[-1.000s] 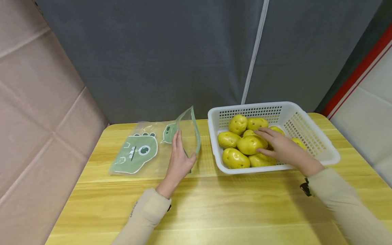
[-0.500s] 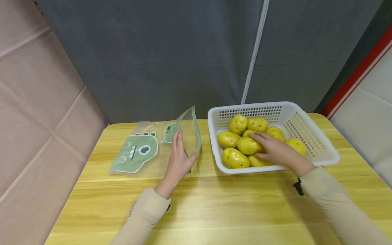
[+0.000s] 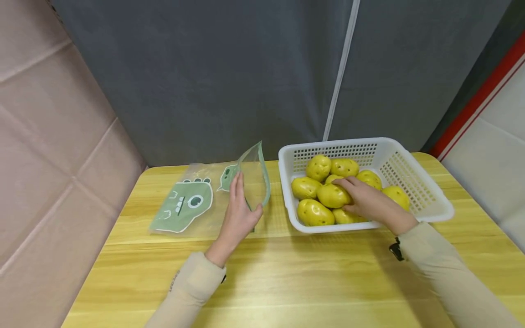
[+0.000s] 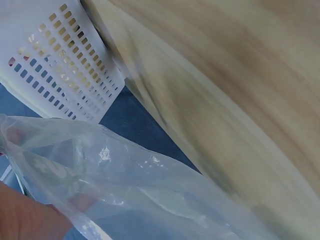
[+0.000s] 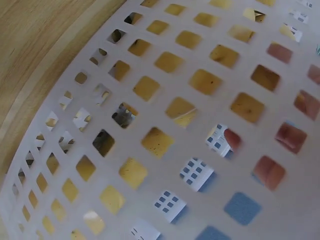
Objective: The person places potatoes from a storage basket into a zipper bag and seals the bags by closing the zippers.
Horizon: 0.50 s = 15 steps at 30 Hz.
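A person's two hands, apart from each other, at a wooden counter (image 3: 303, 273). Dark lettering (image 3: 174, 281) runs along the left sleeve (image 3: 193, 284), too small to read from here. The clear bag (image 3: 217, 214), lying mostly to the left of the left hand (image 3: 238, 214), bears printed green creatures; the larger creature (image 3: 180, 216) lies on its side, mouth line upright, eye toward that hand. The bag's long axis runs left to right, its parted, green-edged mouth (image 3: 265, 175) facing the right hand (image 3: 365, 200). The left hand touches the bag beside this mouth, fingers straight, thumb spread away. The right hand, inside the white basket (image 3: 320, 229), grips a yellow potato (image 3: 332, 196) by its right end; this potato rests among other potatoes (image 3: 315, 212), its long axis roughly crosswise, free end pointing toward the left hand.
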Tool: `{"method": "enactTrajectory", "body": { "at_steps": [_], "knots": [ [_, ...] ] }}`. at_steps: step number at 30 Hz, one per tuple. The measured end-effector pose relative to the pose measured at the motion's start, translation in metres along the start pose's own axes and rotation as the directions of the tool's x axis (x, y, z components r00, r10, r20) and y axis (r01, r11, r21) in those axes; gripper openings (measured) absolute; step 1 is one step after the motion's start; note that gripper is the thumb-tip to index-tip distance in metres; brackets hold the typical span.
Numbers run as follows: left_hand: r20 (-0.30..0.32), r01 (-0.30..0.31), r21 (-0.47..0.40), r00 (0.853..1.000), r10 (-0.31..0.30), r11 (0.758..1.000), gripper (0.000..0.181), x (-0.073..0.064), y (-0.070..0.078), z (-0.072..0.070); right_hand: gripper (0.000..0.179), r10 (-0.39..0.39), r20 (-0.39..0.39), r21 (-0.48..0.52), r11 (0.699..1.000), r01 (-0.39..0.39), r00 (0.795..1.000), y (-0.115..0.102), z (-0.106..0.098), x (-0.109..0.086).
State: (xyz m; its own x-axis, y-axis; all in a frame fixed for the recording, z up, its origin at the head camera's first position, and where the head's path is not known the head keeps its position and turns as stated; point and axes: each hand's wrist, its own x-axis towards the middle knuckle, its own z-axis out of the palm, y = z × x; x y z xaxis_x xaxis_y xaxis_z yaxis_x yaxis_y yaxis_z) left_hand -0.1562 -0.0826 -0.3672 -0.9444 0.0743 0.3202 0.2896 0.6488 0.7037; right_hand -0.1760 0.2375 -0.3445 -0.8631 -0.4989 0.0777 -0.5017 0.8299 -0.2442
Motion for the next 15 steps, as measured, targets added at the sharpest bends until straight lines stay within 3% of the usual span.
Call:
{"method": "enactTrajectory", "body": {
  "at_steps": [6,15],
  "knots": [
    [-0.014,-0.016,-0.002,1.0,0.016,1.0,0.092,-0.001,0.003,-0.002,0.061,0.026,-0.021,-0.014,1.0,-0.026,0.999,-0.004,-0.005,0.001],
    [-0.015,-0.017,-0.01,1.0,0.016,1.0,0.092,-0.002,0.008,-0.003,0.064,0.018,-0.17,-0.012,1.0,-0.02,0.985,-0.019,-0.017,0.004]
  ]
}}
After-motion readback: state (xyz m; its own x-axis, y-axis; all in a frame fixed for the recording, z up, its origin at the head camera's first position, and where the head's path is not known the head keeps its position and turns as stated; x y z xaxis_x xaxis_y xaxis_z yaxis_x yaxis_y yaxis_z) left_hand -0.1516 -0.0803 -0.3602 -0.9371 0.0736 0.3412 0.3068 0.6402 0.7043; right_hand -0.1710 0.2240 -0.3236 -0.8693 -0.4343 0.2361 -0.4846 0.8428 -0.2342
